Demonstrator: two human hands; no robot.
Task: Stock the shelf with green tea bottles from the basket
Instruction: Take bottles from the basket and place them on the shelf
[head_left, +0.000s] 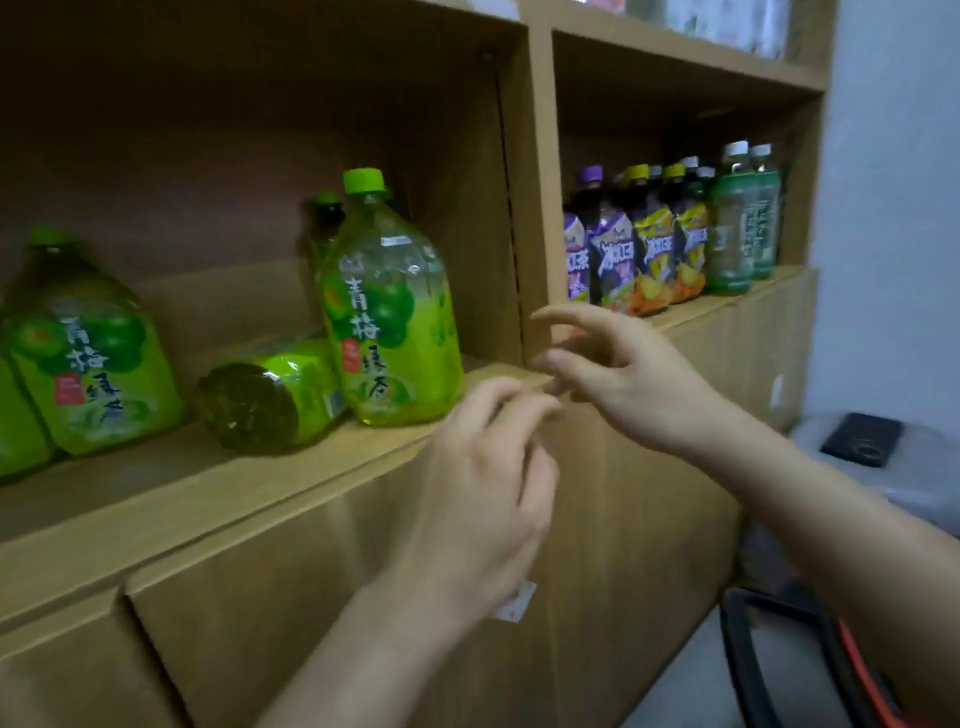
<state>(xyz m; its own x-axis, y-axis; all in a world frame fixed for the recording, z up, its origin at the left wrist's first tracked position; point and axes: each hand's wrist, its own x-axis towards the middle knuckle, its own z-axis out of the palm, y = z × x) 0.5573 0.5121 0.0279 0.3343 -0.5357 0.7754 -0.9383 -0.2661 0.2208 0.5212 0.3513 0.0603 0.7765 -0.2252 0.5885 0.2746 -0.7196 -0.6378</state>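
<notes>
A large green tea bottle with a green cap stands upright on the wooden shelf, near the divider. Beside it a second bottle lies on its side, base toward me. Another upright one stands at the left, and a darker bottle is behind. My left hand hovers in front of the shelf edge, fingers loosely curled, holding nothing. My right hand is just right of the standing bottle, fingers spread, empty. The basket shows only as a black rim at the lower right.
The right shelf compartment holds purple, yellow and green drink bottles. A vertical divider separates the two compartments. Cabinet doors sit below the shelf. A black device lies on a grey surface at the right.
</notes>
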